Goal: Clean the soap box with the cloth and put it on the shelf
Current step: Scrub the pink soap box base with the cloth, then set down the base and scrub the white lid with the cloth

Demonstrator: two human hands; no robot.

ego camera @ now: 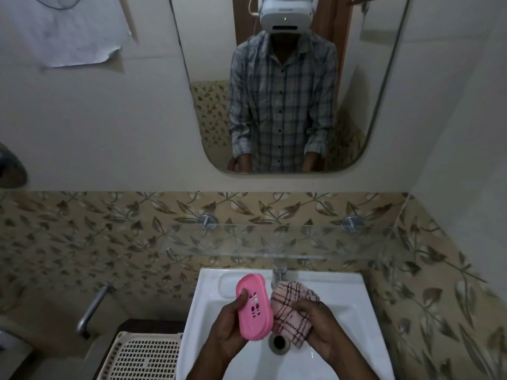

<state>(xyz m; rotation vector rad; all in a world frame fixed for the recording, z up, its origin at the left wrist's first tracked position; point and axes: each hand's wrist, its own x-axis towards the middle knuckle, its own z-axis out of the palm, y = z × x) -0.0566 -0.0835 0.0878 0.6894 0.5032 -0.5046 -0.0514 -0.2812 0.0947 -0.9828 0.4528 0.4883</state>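
Note:
A pink oval soap box (253,307) with drain slots is held over the white sink (348,294), gripped from the left and below by my left hand (229,329), thumb on its face. My right hand (319,329) holds a bunched pink checked cloth (292,308), which touches the soap box's right edge. A clear glass shelf (274,241) juts from the patterned tiles above the sink, carried by two metal pegs, with nothing on it.
A metal tap (278,272) stands at the sink's back, just behind the cloth. The drain (278,342) lies below my hands. A beige perforated plastic stool (145,357) sits lower left beside a wall pipe (92,309). A mirror (282,83) hangs above.

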